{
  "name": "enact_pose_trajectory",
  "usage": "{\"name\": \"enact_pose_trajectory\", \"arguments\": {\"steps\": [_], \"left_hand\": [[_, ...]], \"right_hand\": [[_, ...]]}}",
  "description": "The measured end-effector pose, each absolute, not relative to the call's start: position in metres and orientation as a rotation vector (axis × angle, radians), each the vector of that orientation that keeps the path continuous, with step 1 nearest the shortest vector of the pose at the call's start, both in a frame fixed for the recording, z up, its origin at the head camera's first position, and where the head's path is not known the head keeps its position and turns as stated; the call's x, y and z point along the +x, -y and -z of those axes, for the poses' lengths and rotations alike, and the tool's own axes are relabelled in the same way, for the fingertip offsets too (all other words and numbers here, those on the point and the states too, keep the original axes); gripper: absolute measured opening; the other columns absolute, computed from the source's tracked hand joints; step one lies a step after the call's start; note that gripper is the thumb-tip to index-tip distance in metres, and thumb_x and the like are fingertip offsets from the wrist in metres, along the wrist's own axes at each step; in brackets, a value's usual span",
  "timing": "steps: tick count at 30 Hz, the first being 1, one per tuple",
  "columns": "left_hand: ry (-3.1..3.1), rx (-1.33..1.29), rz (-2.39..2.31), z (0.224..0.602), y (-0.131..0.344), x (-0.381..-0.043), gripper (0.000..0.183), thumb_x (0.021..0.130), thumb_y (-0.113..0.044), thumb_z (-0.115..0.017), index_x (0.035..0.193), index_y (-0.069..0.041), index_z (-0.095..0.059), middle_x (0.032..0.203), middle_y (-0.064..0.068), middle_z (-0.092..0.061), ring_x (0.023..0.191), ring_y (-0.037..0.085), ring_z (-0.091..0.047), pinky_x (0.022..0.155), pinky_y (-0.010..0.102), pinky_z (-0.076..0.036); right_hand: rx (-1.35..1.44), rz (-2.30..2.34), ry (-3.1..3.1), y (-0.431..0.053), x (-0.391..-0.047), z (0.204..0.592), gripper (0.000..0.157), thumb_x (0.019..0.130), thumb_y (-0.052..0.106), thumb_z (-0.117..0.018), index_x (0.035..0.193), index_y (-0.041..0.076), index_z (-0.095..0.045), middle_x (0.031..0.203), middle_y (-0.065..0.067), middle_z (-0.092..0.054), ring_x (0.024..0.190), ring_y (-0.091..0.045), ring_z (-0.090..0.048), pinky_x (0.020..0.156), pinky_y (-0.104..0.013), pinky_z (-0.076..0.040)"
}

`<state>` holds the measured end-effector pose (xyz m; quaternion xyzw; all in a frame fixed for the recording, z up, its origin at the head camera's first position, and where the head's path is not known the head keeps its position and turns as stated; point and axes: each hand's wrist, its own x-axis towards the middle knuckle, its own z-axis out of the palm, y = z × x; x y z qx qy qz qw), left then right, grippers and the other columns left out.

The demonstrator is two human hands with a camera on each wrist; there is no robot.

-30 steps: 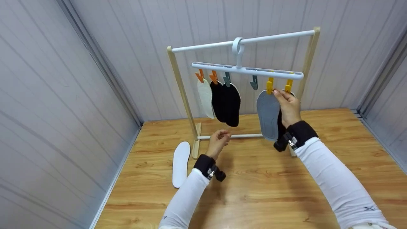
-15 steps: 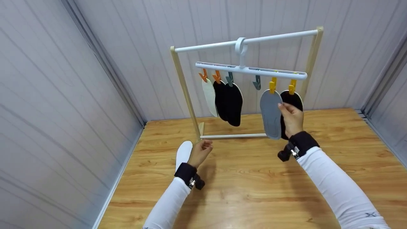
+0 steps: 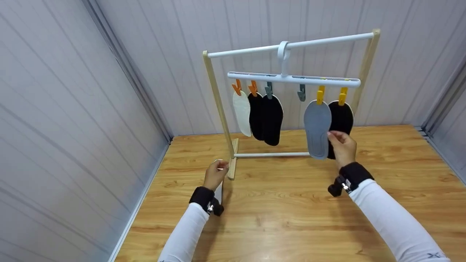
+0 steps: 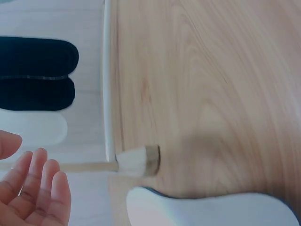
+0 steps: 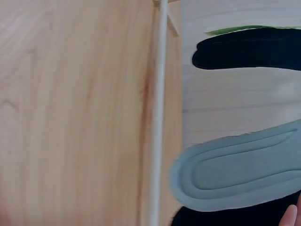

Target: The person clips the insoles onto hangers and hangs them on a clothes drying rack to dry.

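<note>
My left hand (image 3: pixel 215 173) hovers over a white insole (image 4: pixel 211 212) on the floor and partly hides it in the head view. Its fingers (image 4: pixel 59 193) are loosely bent around nothing. My right hand (image 3: pixel 344 150) is beside the lower right edge of a grey insole (image 3: pixel 317 123), thumb tip at that edge and overlapping a black insole (image 3: pixel 341 115) behind. In the right wrist view only a bit of its fingers (image 5: pixel 288 215) shows, below the grey insole. Yellow clips (image 3: pixel 320 96) hold both of these insoles on a white hanger (image 3: pixel 309 80).
The hanger hooks over a white rod of a wood-legged rack (image 3: pixel 251 50). Further left hang a white insole (image 3: pixel 241 113) and two black insoles (image 3: pixel 273 122) from orange and grey clips. One grey clip (image 3: pixel 301 94) holds nothing. Panelled walls (image 3: pixel 91 120) enclose the wooden floor (image 3: pixel 284 218).
My right hand has slid down from the yellow clip at the grey insole's top to its lower edge. My left hand has moved left and slightly down, over the floor insole.
</note>
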<state>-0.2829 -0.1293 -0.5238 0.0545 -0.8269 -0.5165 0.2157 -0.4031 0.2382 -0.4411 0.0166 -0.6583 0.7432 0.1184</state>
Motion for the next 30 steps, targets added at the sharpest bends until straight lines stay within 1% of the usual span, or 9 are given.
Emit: {"name": "enact_pose_trajectory", "arguments": {"steps": [3,8,10,16,17,21,24,26,30], "left_hand": [[2.309,0.216,1.404,0.527,0.139,-0.282,0.021,0.085,0.0,-0.06,0.102,0.013,-0.061,0.094,0.024,-0.065,0.089,0.032,-0.061,0.075,0.028,-0.048],[2.371,0.318,1.279,0.533,0.156,-0.283,0.02,0.082,-0.002,-0.061,0.098,0.01,-0.062,0.087,0.019,-0.066,0.084,0.031,-0.061,0.071,0.031,-0.048],[2.399,0.358,1.227,0.535,0.162,-0.285,0.019,0.082,-0.002,-0.062,0.098,0.009,-0.063,0.085,0.018,-0.066,0.081,0.03,-0.062,0.07,0.031,-0.048],[2.495,0.434,1.085,0.54,0.181,-0.295,0.024,0.078,-0.008,-0.064,0.098,0.007,-0.062,0.084,0.017,-0.066,0.08,0.033,-0.061,0.071,0.037,-0.047],[2.515,0.446,1.066,0.542,0.184,-0.298,0.026,0.078,-0.009,-0.064,0.098,0.007,-0.062,0.085,0.017,-0.065,0.08,0.033,-0.06,0.072,0.039,-0.047],[2.595,0.517,0.996,0.548,0.188,-0.31,0.034,0.075,-0.013,-0.067,0.102,0.008,-0.061,0.093,0.022,-0.065,0.088,0.037,-0.061,0.078,0.043,-0.047],[2.678,0.579,0.917,0.55,0.187,-0.316,0.042,0.073,-0.014,-0.071,0.106,0.009,-0.059,0.102,0.026,-0.063,0.095,0.041,-0.06,0.083,0.047,-0.047],[2.738,0.628,0.883,0.552,0.185,-0.318,0.047,0.072,-0.014,-0.073,0.111,0.008,-0.057,0.108,0.028,-0.06,0.099,0.044,-0.058,0.086,0.049,-0.047],[2.822,0.731,0.858,0.559,0.183,-0.321,0.056,0.071,-0.014,-0.077,0.118,0.006,-0.053,0.117,0.028,-0.054,0.106,0.046,-0.054,0.087,0.05,-0.046]], "right_hand": [[0.023,-2.21,1.89,-0.239,-0.398,0.449,0.019,0.088,0.007,-0.063,0.099,-0.008,-0.06,0.073,0.011,-0.061,0.074,-0.003,-0.056,0.072,-0.016,-0.045],[-0.02,-2.361,1.761,-0.242,-0.395,0.465,0.006,0.089,0.005,-0.062,0.086,0.0,-0.059,0.072,0.005,-0.063,0.069,-0.005,-0.059,0.066,-0.015,-0.049],[-0.034,-2.423,1.692,-0.243,-0.396,0.474,0.008,0.089,0.003,-0.062,0.081,0.003,-0.06,0.072,0.003,-0.064,0.067,-0.007,-0.061,0.065,-0.016,-0.05],[0.034,-2.503,1.611,-0.239,-0.382,0.482,0.015,0.09,-0.002,-0.058,0.076,0.002,-0.06,0.068,0.002,-0.065,0.064,-0.008,-0.062,0.064,-0.019,-0.052],[0.047,-2.514,1.607,-0.239,-0.379,0.481,0.015,0.09,-0.004,-0.057,0.076,0.001,-0.059,0.068,0.001,-0.065,0.064,-0.008,-0.062,0.064,-0.019,-0.052],[0.038,-2.528,1.642,-0.244,-0.379,0.491,0.018,0.09,-0.003,-0.058,0.073,0.005,-0.061,0.068,0.0,-0.065,0.064,-0.008,-0.062,0.065,-0.018,-0.051],[0.046,-2.529,1.68,-0.246,-0.38,0.499,0.019,0.09,-0.002,-0.058,0.073,0.007,-0.063,0.069,0.002,-0.066,0.067,-0.007,-0.062,0.067,-0.018,-0.052],[0.084,-2.529,1.707,-0.246,-0.378,0.503,0.017,0.09,-0.001,-0.059,0.076,0.008,-0.063,0.073,0.003,-0.067,0.069,-0.007,-0.062,0.069,-0.019,-0.052],[0.194,-2.534,1.754,-0.245,-0.371,0.506,0.009,0.091,0.002,-0.06,0.083,0.007,-0.062,0.077,0.002,-0.067,0.075,-0.008,-0.062,0.075,-0.02,-0.052]]}}
